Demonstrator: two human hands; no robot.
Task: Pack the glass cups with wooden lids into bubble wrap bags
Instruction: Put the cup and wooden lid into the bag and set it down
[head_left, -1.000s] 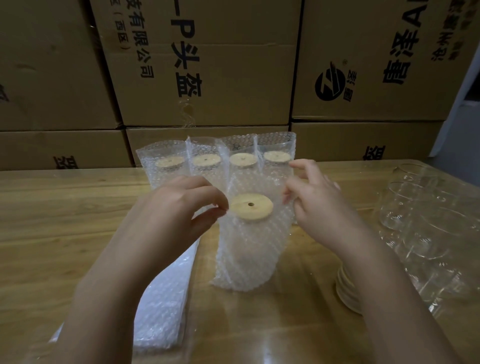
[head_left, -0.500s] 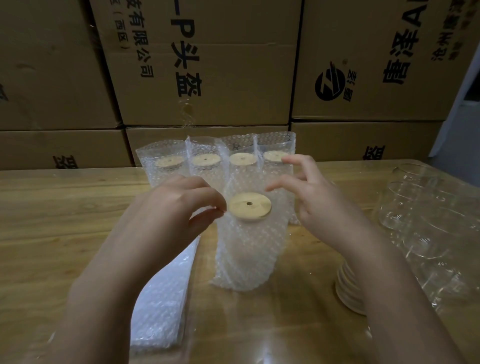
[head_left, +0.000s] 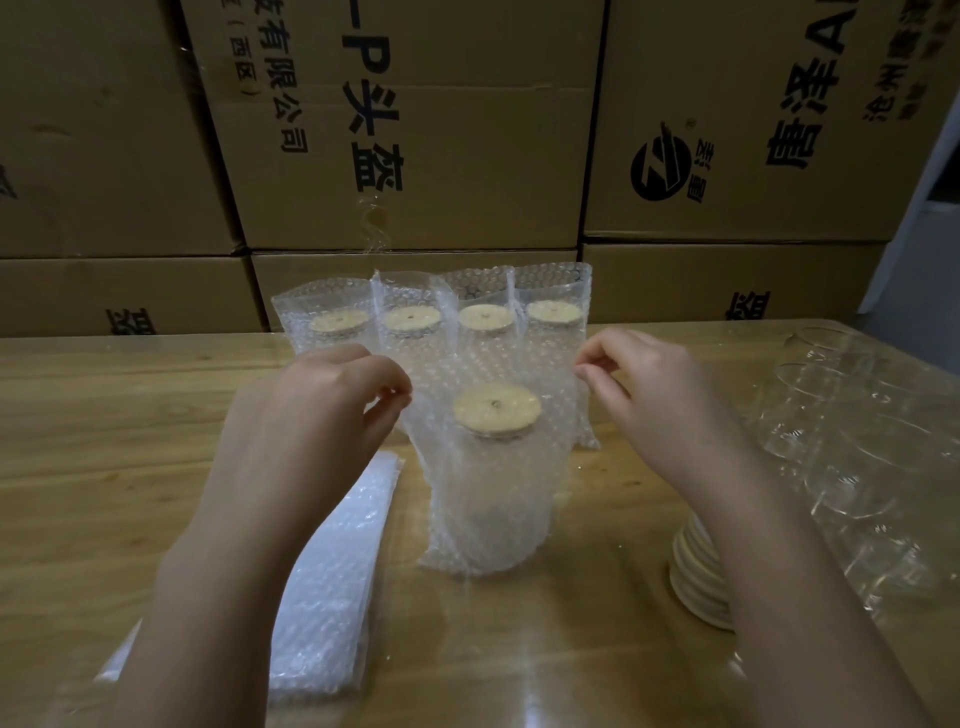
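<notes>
A clear glass cup with round wooden lid (head_left: 497, 410) stands upright inside its transparent bubble wrap bag (head_left: 493, 519). The left hand (head_left: 311, 415) and right hand (head_left: 660, 405) each pinch a mouth edge. Bagging seems done; closing the top likely follows. Behind it stand four packed cups (head_left: 411, 319).

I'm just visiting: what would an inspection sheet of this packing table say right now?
Surface: wooden table, glossy.
Job's things: one lidded cup upright in the front bag; four bagged cups in a row behind; flat bags stacked left; spare lids and bare glass cups right.
Clutter: nothing seen.
Grippers: left hand and right hand each pinch the front bag's top edge.
Cables: nothing seen.
Surroundings: stacked cardboard boxes behind the table.
</notes>
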